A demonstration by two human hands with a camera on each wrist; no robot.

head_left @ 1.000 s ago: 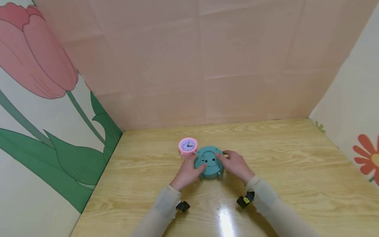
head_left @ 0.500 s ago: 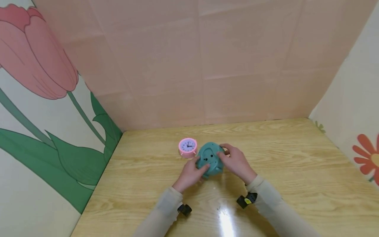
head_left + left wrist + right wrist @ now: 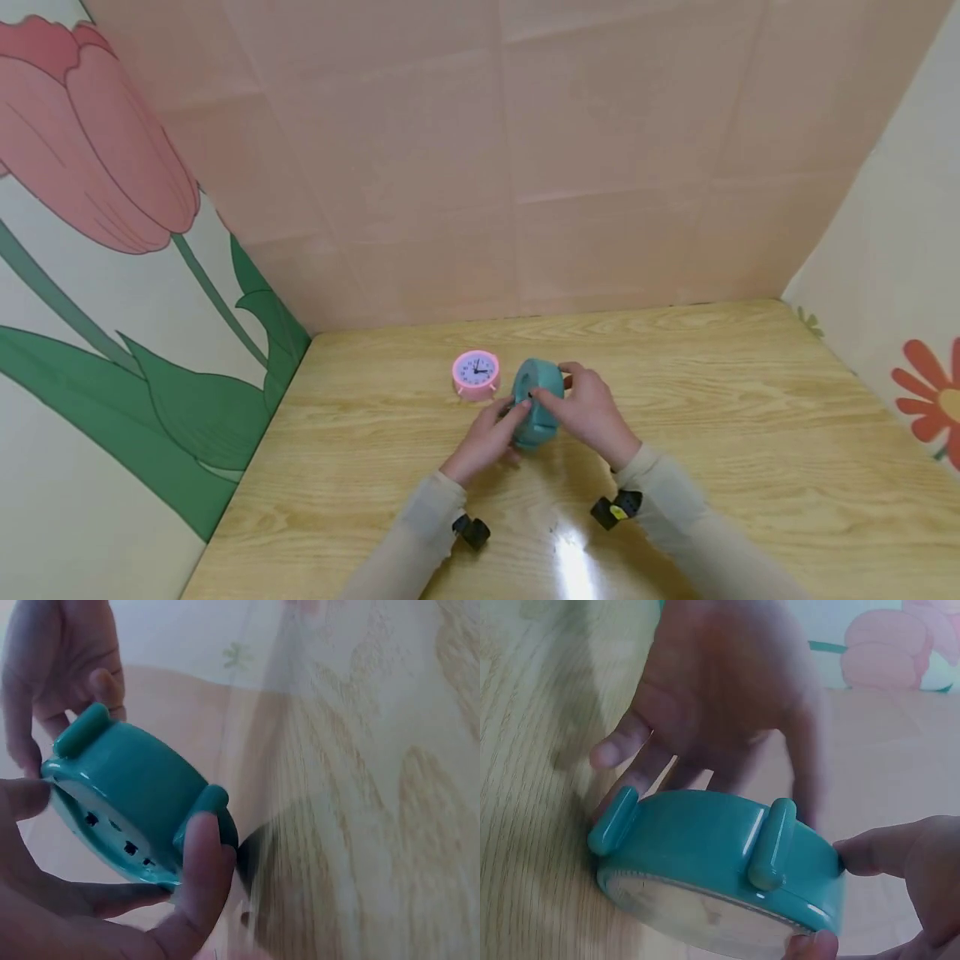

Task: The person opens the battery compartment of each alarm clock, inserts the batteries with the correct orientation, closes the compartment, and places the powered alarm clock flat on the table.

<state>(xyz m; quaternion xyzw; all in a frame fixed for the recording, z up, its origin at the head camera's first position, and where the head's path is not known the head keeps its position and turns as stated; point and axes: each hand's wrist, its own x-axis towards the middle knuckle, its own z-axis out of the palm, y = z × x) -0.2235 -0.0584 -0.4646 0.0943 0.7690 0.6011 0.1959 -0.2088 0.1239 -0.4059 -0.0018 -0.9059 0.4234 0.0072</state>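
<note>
In the head view, a round teal alarm clock [image 3: 546,382] is tipped up on its side between both hands, its back turned to the left. My left hand [image 3: 483,440] holds its left and lower side, thumb against the back. From the right, my right hand [image 3: 594,410] grips the rim, with the thumb reaching over the back. The left wrist view shows dark holes in the back of the clock [image 3: 142,780] and two stubby feet on its side. Seen from the right wrist, the clear-covered face [image 3: 697,911] points downward.
Just left and behind stands a small pink alarm clock [image 3: 476,373], dial up. The wooden table [image 3: 735,417] meets a pink cloth-like backdrop [image 3: 585,208] at its far edge. Painted flower walls flank both sides.
The teal clock has gone from lying nearly flat, back upward, to tipped up on its side. Both hands have turned with it, the right thumb moving left across its back.
</note>
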